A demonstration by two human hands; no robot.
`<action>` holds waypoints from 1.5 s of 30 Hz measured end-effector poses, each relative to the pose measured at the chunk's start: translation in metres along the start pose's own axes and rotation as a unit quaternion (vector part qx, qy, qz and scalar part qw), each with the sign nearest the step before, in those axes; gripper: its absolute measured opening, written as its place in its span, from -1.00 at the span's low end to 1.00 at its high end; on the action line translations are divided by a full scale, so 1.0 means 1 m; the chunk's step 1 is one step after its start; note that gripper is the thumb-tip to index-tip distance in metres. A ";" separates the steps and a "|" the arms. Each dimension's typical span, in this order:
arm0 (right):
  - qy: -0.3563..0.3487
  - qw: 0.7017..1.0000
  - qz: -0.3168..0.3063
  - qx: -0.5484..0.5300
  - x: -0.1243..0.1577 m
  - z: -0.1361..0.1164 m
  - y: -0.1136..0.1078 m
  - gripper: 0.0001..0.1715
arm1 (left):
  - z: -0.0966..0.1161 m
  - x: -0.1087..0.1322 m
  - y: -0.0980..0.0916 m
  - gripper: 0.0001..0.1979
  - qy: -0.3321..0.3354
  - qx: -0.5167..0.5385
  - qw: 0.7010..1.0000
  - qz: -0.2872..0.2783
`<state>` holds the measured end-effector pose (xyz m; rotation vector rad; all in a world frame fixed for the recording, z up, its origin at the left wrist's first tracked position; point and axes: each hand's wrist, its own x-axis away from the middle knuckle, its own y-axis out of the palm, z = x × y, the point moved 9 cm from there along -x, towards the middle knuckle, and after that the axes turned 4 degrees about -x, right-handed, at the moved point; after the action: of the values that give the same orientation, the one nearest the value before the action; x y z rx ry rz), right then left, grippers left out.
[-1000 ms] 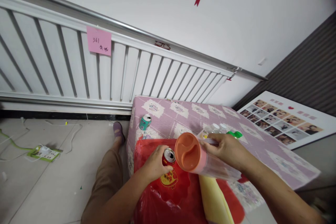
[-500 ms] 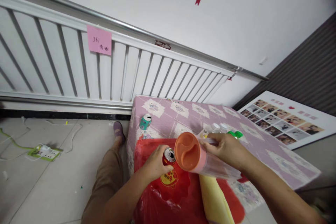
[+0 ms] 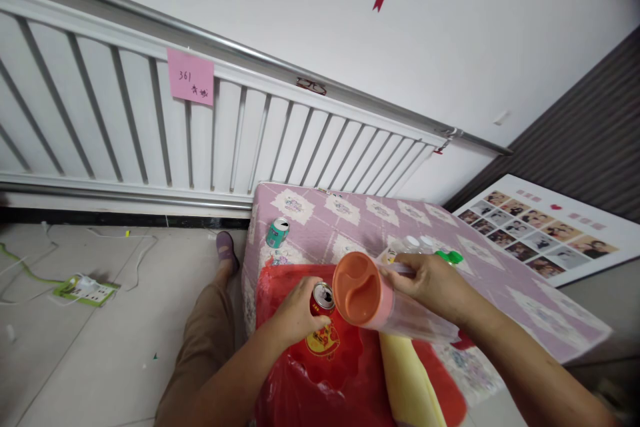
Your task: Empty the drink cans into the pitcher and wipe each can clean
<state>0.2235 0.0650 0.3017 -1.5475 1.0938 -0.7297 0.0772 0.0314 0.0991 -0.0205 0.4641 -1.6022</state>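
Observation:
My left hand (image 3: pixel 301 312) is wrapped round a red drink can (image 3: pixel 323 299) whose tab end is opened. By its handle, my right hand (image 3: pixel 429 283) grips a clear plastic pitcher (image 3: pixel 420 313) with an orange lid (image 3: pixel 357 288). The pitcher is tipped to the left, its lid right beside the can's top. I cannot tell whether any liquid runs between them. Below both lies a red plastic sheet (image 3: pixel 300 387) with a yellow printed figure. A yellow cloth-like roll (image 3: pixel 413 380) rests under the pitcher.
A green can (image 3: pixel 277 232) stands at the left edge of the flowered table cover (image 3: pixel 420 213). White-capped bottles (image 3: pixel 411 243) and a green cap (image 3: pixel 453 257) sit behind my right hand. A radiator (image 3: pixel 290 133) runs behind. On the floor lies a power strip (image 3: pixel 85 290).

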 end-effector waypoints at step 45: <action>0.012 0.999 -0.028 0.034 -0.002 0.001 0.006 -0.62 | -0.001 -0.001 -0.001 -0.33 0.002 0.003 1.000 0.003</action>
<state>0.2218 0.0674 0.2960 -1.5200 1.0366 -0.8185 0.0760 0.0323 0.0984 -0.0119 0.4627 -1.5981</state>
